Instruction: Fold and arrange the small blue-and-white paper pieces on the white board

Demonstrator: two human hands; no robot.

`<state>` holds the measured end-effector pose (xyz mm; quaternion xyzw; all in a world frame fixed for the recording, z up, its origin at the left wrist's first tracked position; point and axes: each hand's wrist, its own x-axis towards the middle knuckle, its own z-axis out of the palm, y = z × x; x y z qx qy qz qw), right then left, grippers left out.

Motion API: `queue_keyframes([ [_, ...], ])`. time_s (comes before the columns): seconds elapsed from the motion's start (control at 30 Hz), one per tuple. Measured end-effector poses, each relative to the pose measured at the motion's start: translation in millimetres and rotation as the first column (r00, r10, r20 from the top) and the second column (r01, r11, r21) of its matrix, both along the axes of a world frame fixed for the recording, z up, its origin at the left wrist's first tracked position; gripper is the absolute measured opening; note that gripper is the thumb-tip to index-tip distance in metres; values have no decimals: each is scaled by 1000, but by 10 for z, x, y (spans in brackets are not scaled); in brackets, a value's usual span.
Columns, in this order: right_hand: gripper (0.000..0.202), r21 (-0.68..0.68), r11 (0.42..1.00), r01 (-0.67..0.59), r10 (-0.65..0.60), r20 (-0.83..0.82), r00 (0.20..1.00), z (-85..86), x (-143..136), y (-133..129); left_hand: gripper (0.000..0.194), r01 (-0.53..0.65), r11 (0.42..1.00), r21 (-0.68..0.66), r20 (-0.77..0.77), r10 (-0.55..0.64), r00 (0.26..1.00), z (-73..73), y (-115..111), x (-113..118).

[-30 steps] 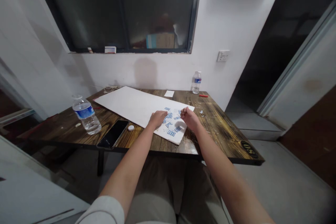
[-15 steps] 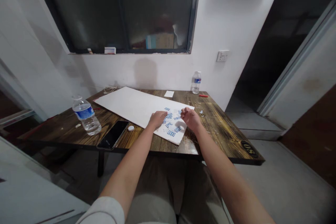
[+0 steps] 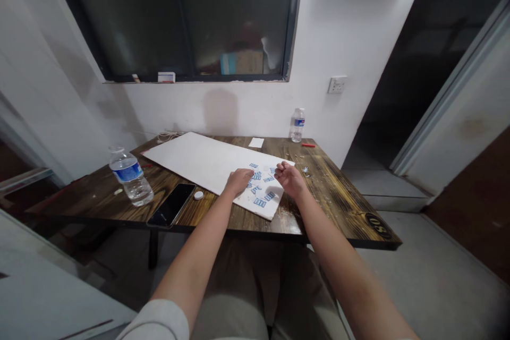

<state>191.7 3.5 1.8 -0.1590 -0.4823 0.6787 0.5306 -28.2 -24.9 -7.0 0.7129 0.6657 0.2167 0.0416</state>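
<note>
A white board (image 3: pixel 195 156) lies aslant on the dark wooden table. Its right end bears several small blue-striped shapes (image 3: pixel 260 203); whether they are drawn or loose pieces I cannot tell. My left hand (image 3: pixel 239 180) rests low over the board, fingers extended and lying against the left side of the cluster of shapes. Just above the board's right edge is my right hand (image 3: pixel 290 178), its fingers curled in a pinch. Anything between those fingertips is too small to make out.
A water bottle (image 3: pixel 131 176), a black phone (image 3: pixel 172 205) and a white cap (image 3: pixel 198 195) stand or lie at left. At the back are a white paper (image 3: pixel 256 142), another bottle (image 3: pixel 297 125) and a red stick-like item (image 3: pixel 308 145). Whitish scraps (image 3: pixel 305 169) lie right of the board.
My right hand has lifted very slightly and its fingers have shifted a little. My left hand stays in the same place.
</note>
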Motion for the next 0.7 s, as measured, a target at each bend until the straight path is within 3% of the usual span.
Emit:
queue_keyframes([
  [0.2, 25, -43, 999, 21, -22, -20, 1000, 27, -7, -22, 42, 47, 998, 35, 24, -48, 999, -41, 32, -33],
  [0.43, 21, -118, 978, -170, 133, -270, 954, 4, 7, -5, 42, 40, 998, 39, 23, -41, 999, -50, 35, -33],
  [0.7, 20, -115, 987, -108, 84, -193, 978, 44, 14, -45, 45, 51, 998, 38, 15, -52, 999, -30, 25, -27],
])
